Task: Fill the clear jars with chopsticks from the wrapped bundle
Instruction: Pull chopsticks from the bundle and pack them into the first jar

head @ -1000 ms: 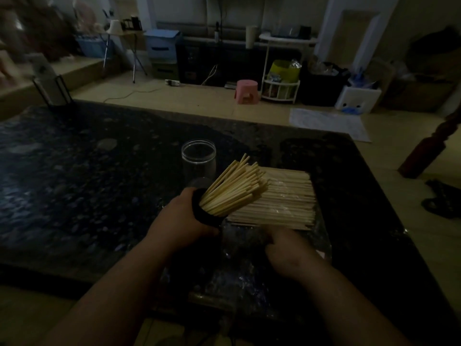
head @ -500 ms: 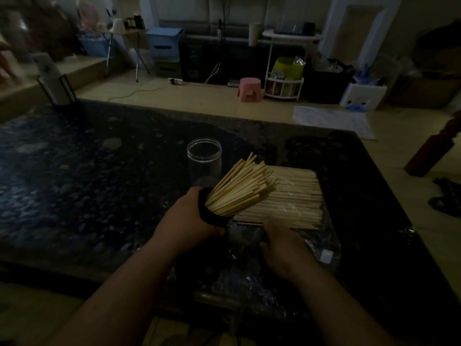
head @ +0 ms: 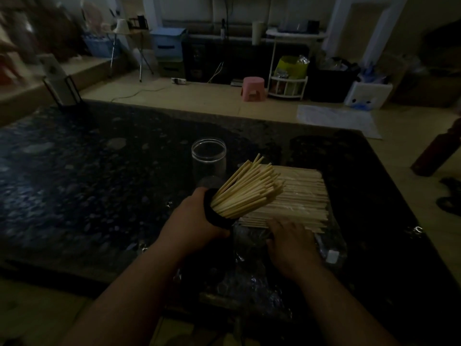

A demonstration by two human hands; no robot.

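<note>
Left hand (head: 192, 226) grips a tilted jar (head: 215, 217) crammed with chopsticks (head: 247, 191). Right hand (head: 291, 243) has edged onto the near ends of the wrapped bundle (head: 301, 196) on the counter (head: 99, 183), grip unclear, likely gathering more. 1 empty clear jar (head: 209, 156) waits behind.

Everything before me is dim and underexposed, the table (head: 99, 183) nearly black with a faint speckled sheen, only the pale chopsticks (head: 247, 193) catching light, while the far left edge smears and bends.

left hand (head: 192, 228) grips jar (head: 216, 217), tilted — bundle (head: 301, 196) beside
</note>
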